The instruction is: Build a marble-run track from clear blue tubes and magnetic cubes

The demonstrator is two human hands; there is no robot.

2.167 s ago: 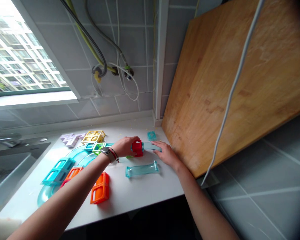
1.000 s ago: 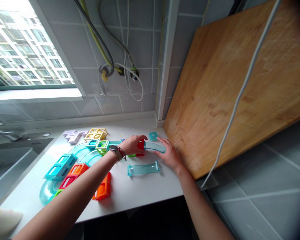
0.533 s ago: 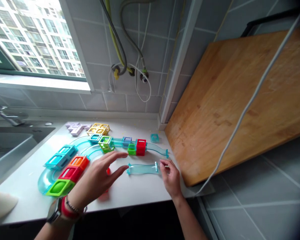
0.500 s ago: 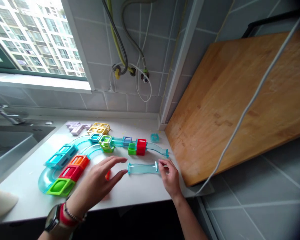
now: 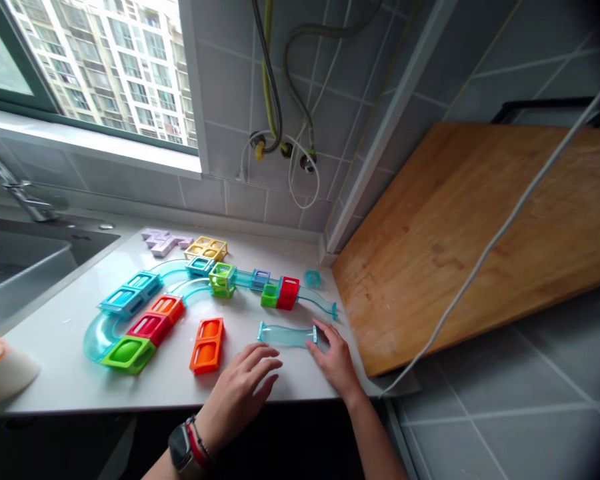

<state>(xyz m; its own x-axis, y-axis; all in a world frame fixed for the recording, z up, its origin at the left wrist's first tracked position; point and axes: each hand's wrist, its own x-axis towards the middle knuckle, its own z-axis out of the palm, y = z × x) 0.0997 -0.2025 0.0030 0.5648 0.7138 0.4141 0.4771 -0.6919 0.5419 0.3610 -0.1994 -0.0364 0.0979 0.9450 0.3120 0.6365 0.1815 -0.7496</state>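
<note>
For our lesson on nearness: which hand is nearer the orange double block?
Left. The left hand is just right of the orange double block; the right hand is farther right, at the loose blue track.

On the counter (image 5: 155,387), around the loose track piece (image 5: 287,335): the joined track run (image 5: 223,279) arcs from nine through twelve to two o'clock; block pair (image 5: 207,345), nine; square piece (image 5: 312,279), one.

Track piece, one: translucent teal, elongated (image 5: 287,335), with an upright fitting at each end; loose, lying lengthwise across the frame, lower centre.
Track run, one: teal chutes joined to multicoloured frame blocks (image 5: 223,280); assembled, looping at left, extending right of centre.
</note>
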